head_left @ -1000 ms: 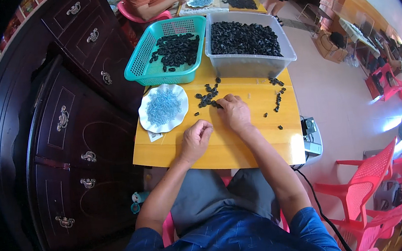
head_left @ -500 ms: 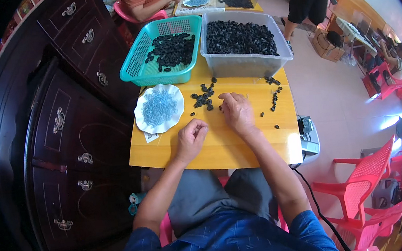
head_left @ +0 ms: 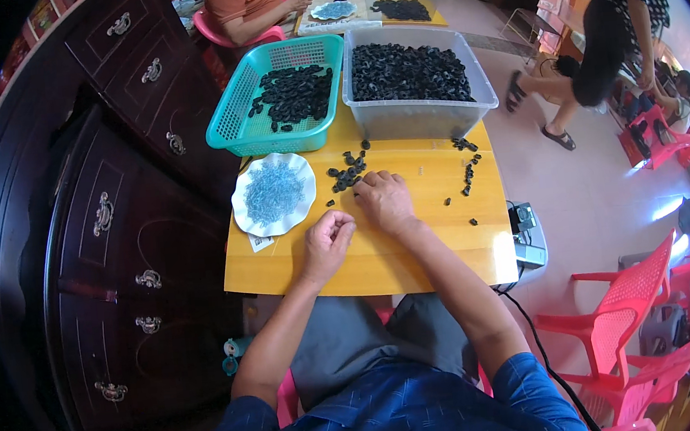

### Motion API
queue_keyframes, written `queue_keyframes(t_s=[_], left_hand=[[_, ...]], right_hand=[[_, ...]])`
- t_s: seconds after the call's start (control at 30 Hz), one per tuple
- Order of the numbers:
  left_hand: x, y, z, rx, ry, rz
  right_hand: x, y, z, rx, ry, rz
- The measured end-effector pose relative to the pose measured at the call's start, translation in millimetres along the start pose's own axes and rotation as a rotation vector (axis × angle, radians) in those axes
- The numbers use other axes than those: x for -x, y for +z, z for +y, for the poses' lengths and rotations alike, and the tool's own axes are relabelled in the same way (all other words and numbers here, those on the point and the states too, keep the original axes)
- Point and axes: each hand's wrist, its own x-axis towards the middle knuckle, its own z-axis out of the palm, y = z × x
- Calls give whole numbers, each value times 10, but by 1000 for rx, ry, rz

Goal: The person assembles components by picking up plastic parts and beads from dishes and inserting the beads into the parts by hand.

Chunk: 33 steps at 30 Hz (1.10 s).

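My left hand (head_left: 329,246) is closed above the yellow table, thumb against curled fingers. Whatever it may hold is too small or hidden to make out. Just right of it, my right hand (head_left: 386,204) bends its fingers down at the near right edge of a small pile of black ring-like parts (head_left: 347,174). Its fingers look drawn together, and the fingertips are hidden. Left of the pile, a white wavy-rimmed plate (head_left: 240,207) holds many thin, clear bluish pieces. More small black parts (head_left: 467,178) lie in a loose row at the table's right side.
At the table's far side stand a green basket (head_left: 221,136) and a clear plastic bin (head_left: 419,120), both holding black parts. A dark wooden cabinet (head_left: 130,242) borders the left. Pink chairs (head_left: 623,298) stand right; a person (head_left: 616,36) walks there. Another sits at a farther table.
My right hand has moved left and a little nearer, to the edge of the black pile. The left hand stays nearly in place. The person at the far right has stepped further right.
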Motion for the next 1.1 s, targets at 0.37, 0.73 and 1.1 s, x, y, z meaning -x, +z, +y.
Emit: queue_keyframes(t_s=[0.37,0.73,1.1], left_hand=[[75,33,312,150,-120,-59],[187,405,986,8,126,-306],[178,552,1100,-79,145,-336]], right_hand=[[810,-762,-120,-706,329,-42],[1394,-985,-181,-1471,652,-47],[1503,-1009,-142,-1546,598,9]])
